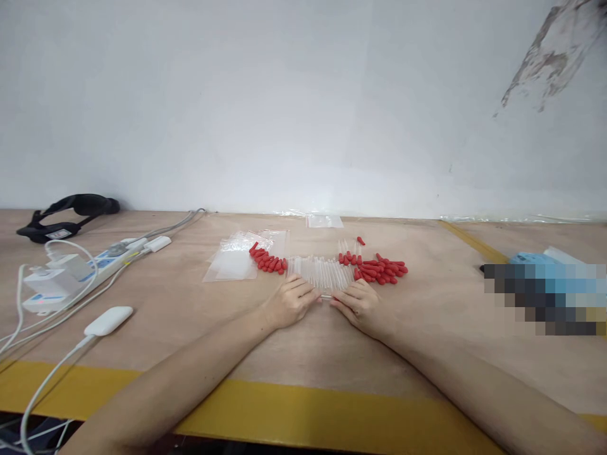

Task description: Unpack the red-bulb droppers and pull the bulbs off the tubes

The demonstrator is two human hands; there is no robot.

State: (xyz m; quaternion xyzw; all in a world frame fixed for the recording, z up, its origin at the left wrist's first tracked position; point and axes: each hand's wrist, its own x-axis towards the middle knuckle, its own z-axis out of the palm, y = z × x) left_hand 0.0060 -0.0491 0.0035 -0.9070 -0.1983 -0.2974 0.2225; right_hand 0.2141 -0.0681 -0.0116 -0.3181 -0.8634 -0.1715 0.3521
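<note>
Both hands meet low in front of a row of clear dropper tubes (320, 273) lying side by side on the table. One short clear tube (326, 296) bridges the gap between them. Its left end is pinched in my left hand (293, 301); my right hand (359, 304) has its fingers closed at the other end, where a speck of red shows. Beyond my right hand lies a pile of red rubber bulbs (386, 268). Another cluster of red bulbs (269, 261) is past my left hand. Several tubes with red bulbs fitted (349, 258) lie behind the row.
Clear plastic bags (232, 259) lie left of the bulbs, and another small bag (325, 221) is by the wall. At left are a power strip (109, 265), cables, a white charger puck (109, 321) and a black headset strap (71, 215). A blue item (535, 262) sits at right, partly pixelated.
</note>
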